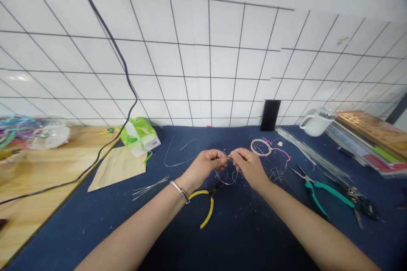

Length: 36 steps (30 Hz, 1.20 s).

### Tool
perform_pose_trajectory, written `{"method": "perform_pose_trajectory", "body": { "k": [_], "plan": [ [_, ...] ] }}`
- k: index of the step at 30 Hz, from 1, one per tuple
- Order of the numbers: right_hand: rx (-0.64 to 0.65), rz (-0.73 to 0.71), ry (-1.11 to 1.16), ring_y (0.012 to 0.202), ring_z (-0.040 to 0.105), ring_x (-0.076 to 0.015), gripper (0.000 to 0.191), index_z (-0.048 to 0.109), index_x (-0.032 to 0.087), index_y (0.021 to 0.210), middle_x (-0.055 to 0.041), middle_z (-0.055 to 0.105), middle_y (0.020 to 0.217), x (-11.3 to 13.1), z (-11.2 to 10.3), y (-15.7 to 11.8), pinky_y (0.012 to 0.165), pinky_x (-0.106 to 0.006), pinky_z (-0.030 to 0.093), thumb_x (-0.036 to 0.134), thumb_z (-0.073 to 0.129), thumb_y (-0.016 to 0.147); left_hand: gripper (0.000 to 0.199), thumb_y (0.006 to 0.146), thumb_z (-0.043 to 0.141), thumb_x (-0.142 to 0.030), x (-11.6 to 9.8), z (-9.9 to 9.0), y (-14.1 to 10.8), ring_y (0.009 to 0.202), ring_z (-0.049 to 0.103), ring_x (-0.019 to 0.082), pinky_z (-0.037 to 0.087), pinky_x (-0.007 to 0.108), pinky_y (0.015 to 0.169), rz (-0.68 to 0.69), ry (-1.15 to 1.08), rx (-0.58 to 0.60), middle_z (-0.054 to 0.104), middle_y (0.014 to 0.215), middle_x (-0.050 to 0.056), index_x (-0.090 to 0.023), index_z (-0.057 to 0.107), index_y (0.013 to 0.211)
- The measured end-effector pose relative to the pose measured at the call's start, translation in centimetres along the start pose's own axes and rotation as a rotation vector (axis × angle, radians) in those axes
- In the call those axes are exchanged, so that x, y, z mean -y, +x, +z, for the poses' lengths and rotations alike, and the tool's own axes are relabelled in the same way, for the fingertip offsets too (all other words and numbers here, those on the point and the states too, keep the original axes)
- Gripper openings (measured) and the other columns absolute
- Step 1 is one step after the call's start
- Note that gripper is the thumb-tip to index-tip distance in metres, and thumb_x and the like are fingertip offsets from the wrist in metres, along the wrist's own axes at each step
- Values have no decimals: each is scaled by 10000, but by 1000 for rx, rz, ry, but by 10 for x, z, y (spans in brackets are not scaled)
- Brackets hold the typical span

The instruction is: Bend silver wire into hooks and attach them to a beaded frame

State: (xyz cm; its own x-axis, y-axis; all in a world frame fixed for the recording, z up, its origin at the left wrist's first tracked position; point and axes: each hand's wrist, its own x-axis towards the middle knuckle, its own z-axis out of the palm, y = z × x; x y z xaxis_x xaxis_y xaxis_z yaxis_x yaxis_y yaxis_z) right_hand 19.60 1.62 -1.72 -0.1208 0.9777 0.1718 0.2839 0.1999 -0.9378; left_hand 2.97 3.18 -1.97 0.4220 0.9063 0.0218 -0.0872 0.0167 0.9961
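Observation:
Both hands meet over the middle of the dark blue cloth (pixel 254 237). My left hand (pixel 208 166), with a silver bangle (pixel 179 192) at its wrist, pinches one side of a thin wire piece (pixel 227 183) bent into loops. My right hand (pixel 248 166) pinches the same wire close by, fingertips nearly touching the left ones. The wire's loops hang below the fingers, with a tiny pink spot at the bottom. Yellow-handled pliers (pixel 208 209) lie just below the hands, their jaws partly hidden by the wire and shadow.
Right side: teal-handled pliers (pixel 330 192), a wire bundle (pixel 313 154), a round dish (pixel 260 147) with pink beads, a black phone-like block (pixel 270 115), a white mug (pixel 317 123) and stacked books (pixel 375 139). Left: loose wires (pixel 150 188), a beige pouch (pixel 119 167), a green tissue pack (pixel 140 135) and a black cable (pixel 122 57).

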Motion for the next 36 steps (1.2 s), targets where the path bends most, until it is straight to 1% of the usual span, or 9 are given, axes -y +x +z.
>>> {"method": "perform_pose_trajectory", "body": {
  "k": [6,10,17,22,26,31,36],
  "plan": [
    [24,-15,8,515,458,-88,223,557,185,743,31,502,603,1,0,-1,499,-210,369,380,482,822,127,748,599,-240,-3,1,-1,621,498,107,384,232,607,14,2,-32,579,665,17,-118,601,713],
    [30,-19,-9,522,457,-91,171,549,185,754,36,488,594,3,1,-1,498,-210,367,343,504,804,133,750,601,-252,-3,0,-1,628,498,110,381,234,611,17,11,-62,580,670,18,-120,614,743],
    [2,-19,-112,528,448,-91,116,530,190,730,46,479,581,6,2,0,510,-209,365,285,499,789,121,745,609,-234,3,-1,1,626,504,108,380,231,609,-2,-43,-56,588,676,28,-115,629,759],
    [-12,-32,-153,531,437,-90,106,524,190,712,46,482,577,10,1,-1,512,-206,361,269,497,777,116,745,606,-224,1,-2,1,643,527,114,395,237,627,-5,-82,-39,617,717,46,-117,641,773],
    [-13,-34,-153,545,448,-94,109,532,187,711,40,491,591,11,2,-2,520,-209,367,273,501,771,120,749,603,-230,-5,-2,-1,659,536,124,409,248,644,21,-19,-25,619,710,47,-116,637,759],
    [-33,-34,-111,550,456,-96,102,547,187,741,34,505,610,12,3,-2,526,-212,377,280,511,763,140,756,584,-254,-8,0,-2,652,535,128,418,253,639,54,81,-68,607,688,35,-122,628,741],
    [-18,-27,-78,540,445,-95,106,551,184,739,29,500,608,16,2,-3,508,-210,371,279,510,762,130,756,557,-238,-10,3,-5,650,527,132,417,247,626,86,206,-93,597,688,27,-127,621,729]
  ]
}}
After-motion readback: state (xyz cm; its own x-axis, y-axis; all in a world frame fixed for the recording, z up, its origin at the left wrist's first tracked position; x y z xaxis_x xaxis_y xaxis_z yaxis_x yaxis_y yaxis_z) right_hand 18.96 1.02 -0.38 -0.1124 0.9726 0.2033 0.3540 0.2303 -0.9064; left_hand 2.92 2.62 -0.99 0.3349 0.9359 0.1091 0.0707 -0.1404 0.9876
